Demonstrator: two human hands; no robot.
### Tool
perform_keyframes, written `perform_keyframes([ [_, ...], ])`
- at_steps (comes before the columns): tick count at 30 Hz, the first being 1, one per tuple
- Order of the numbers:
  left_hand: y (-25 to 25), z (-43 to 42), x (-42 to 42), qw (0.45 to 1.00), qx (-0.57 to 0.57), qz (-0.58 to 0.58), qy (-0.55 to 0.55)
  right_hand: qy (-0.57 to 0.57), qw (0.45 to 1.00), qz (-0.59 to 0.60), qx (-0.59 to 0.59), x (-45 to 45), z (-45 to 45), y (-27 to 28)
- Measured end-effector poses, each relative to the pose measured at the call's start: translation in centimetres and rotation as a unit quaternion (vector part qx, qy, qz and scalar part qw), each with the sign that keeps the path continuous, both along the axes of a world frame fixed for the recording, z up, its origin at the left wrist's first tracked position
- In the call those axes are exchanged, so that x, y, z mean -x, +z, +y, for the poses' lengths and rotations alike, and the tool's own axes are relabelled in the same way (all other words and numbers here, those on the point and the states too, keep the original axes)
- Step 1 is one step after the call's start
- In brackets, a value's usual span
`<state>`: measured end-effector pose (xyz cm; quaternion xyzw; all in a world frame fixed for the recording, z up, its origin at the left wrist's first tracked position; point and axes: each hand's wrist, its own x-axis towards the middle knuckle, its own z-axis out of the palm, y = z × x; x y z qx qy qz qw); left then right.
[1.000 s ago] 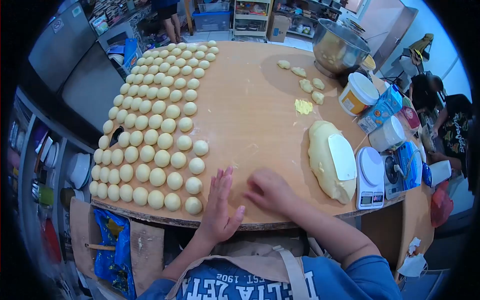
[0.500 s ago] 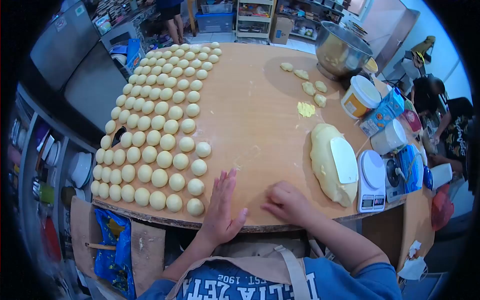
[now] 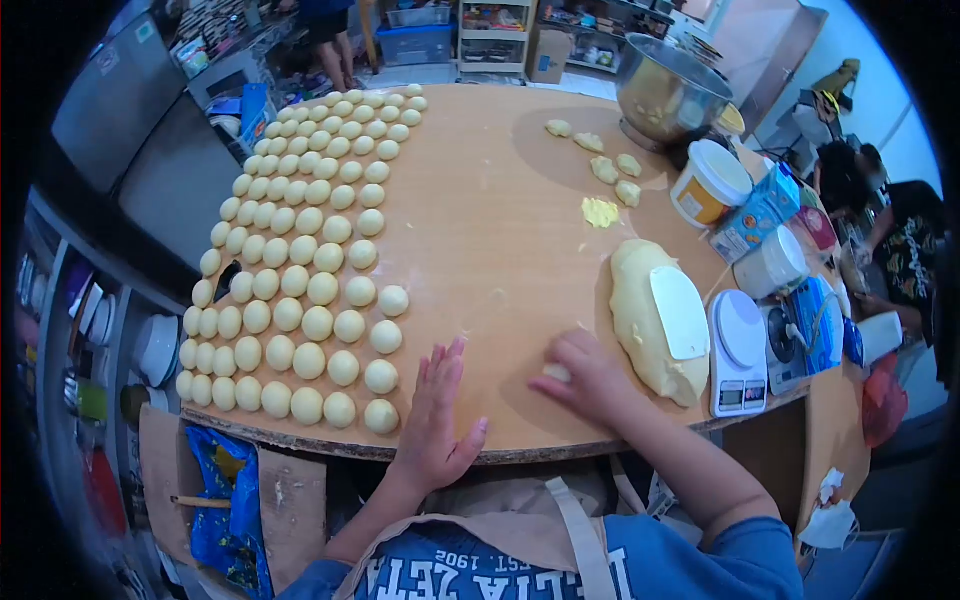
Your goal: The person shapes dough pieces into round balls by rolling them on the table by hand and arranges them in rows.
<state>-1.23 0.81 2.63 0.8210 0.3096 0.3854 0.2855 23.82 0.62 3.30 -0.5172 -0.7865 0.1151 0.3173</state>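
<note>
My left hand (image 3: 436, 420) is open at the table's near edge, fingers stretched forward and thumb apart, beside the nearest dough balls (image 3: 381, 376). My right hand (image 3: 590, 380) curls over a small dough piece (image 3: 557, 373) on the tabletop; its pale side shows by my thumb and the rest is hidden. Rows of round dough balls fill the left side of the table. To the right of my right hand lies a large dough mass (image 3: 640, 310), with a white scraper (image 3: 679, 312) flat on top of it.
A kitchen scale (image 3: 739, 345) stands right of the dough mass. Beyond are a lidded tub (image 3: 711, 183), a blue carton (image 3: 757, 211) and a steel mixing bowl (image 3: 672, 92). Flattened dough pieces (image 3: 604, 169) and a yellow smear (image 3: 600, 212) lie nearby. Other people are at the far right and back.
My right hand has shifted slightly forward and right, and the dough piece under it now shows. My left hand stays about where it was. The view has shifted a little.
</note>
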Motion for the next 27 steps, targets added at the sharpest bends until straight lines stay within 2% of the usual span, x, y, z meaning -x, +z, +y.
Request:
perform_keyframes([
  [5, -0.2, 0.0, -0.1, 1.0, 0.005, -0.005, 0.005, 0.064, 0.992, 0.043, 0.098, 3.8, 0.6, 0.5],
  [8, 0.0, 0.0, 0.1, 1.0, 0.011, -0.005, 0.01, 0.085, 0.992, 0.059, 0.078, 1.7, -1.9, -0.2],
  [11, -0.1, 0.1, 0.1, 1.0, 0.004, 0.001, 0.006, -0.003, 0.999, -0.009, 0.048, -0.2, -1.1, 0.0],
  [14, -0.1, 0.0, -0.2, 1.0, 0.0, 0.007, 0.003, 0.006, 0.998, 0.039, 0.056, 2.1, 1.4, 0.7],
  [17, -0.1, 0.0, 0.0, 1.0, 0.007, 0.0, 0.003, 0.044, 0.992, 0.033, 0.113, 3.5, -0.6, 0.8],
  [20, 0.0, 0.0, 0.0, 1.0, 0.01, -0.011, 0.004, 0.076, 0.994, 0.049, 0.056, 0.9, -2.6, 0.1],
  [23, 0.1, 0.1, 0.0, 1.0, 0.008, 0.0, -0.004, -0.013, 0.995, 0.009, 0.101, -0.7, -1.8, 0.5],
  [27, 0.0, 0.0, 0.0, 1.0, 0.003, 0.021, -0.001, -0.005, 0.995, 0.031, 0.098, 2.1, 0.4, 1.1],
])
